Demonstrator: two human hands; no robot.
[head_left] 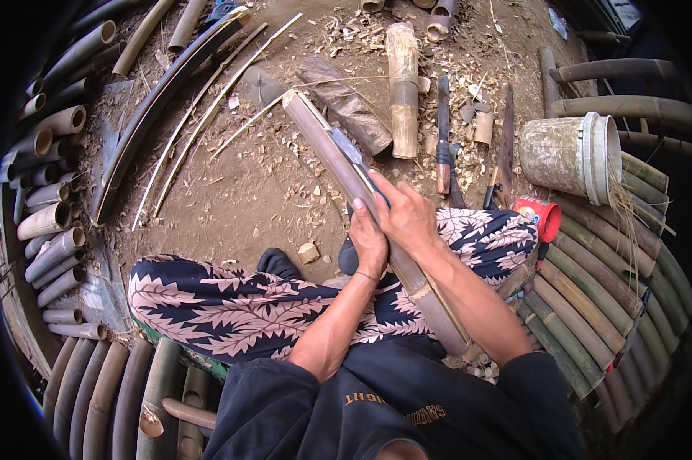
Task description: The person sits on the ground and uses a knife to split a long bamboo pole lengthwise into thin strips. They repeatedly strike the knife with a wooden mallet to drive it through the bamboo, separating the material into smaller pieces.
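A long split length of bamboo (321, 146) slants across my lap, its lower end against my body and its upper end over the dirt. My left hand (369, 239) is closed around its middle, thumb on top. Just to the right, my right hand (409, 213) is closed on a knife, pressed against the bamboo. The knife's blade (346, 144) lies along the bamboo's upper right edge. My right fingers mostly hide the handle, though a bit of blue shows between them.
A bamboo post (403, 92) and a split log (347, 107) lie ahead among shavings. Two long blades, one a machete (443, 138), lie right of them. A dirty bucket (564, 159) and red tin (544, 218) sit right. Cut bamboo tubes (55, 218) line the left.
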